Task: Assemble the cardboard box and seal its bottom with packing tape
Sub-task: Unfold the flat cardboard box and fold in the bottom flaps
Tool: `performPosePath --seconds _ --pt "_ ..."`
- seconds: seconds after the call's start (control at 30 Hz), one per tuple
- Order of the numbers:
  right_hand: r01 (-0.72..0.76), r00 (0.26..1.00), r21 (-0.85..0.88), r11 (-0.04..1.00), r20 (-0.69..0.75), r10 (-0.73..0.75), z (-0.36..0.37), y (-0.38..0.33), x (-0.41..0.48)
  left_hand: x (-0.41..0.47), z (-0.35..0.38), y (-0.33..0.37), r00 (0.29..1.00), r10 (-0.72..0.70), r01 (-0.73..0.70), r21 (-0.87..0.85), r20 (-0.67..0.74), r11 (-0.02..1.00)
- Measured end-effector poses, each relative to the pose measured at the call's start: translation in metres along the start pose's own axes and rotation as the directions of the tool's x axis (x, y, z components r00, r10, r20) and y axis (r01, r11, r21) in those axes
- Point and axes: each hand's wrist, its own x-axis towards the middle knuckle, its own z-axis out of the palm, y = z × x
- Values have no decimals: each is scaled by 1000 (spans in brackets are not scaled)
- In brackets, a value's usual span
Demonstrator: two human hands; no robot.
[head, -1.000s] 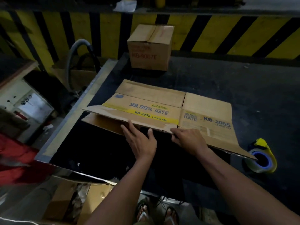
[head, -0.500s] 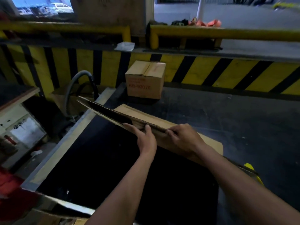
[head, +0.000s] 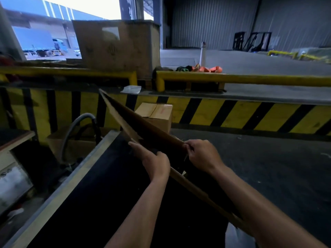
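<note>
Both my hands hold the flattened cardboard box (head: 143, 126) up off the dark worktop (head: 268, 167), seen nearly edge-on: left hand (head: 155, 163) in a closed grip on its near edge, right hand (head: 202, 156) pinching the top layer. Step in hand looks like opening the flat into a tube; nothing squared or taped yet. Next: pull the layers apart. Long axis runs from near right, low, to far left, high. A closed carton (head: 157, 115) sits beyond.
</note>
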Motion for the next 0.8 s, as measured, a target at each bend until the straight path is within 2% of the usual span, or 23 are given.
performPosePath --seconds 0.1,0.2,0.4,0.57,0.7,0.8 --pt "34 998 36 999 43 -36 -30 -6 13 13 1 26 998 60 -59 -45 13 997" --pt "9 996 101 995 86 -18 -59 -5 25 25 -1 52 990 138 -137 -6 26 990" --pt "-83 986 82 993 150 70 -82 7 35 67 -7 86 994 65 -73 104 85 992" --pt "-227 974 47 973 39 225 -67 9 27 93 2 79 998 16 -30 223 64 974" --pt "-272 962 123 954 17 272 -48 1 20 78 4 66 981 -31 -31 310 194 950" --pt "-283 958 171 944 -3 287 -42 -2 21 50 1 75 935 -114 -19 367 337 930"
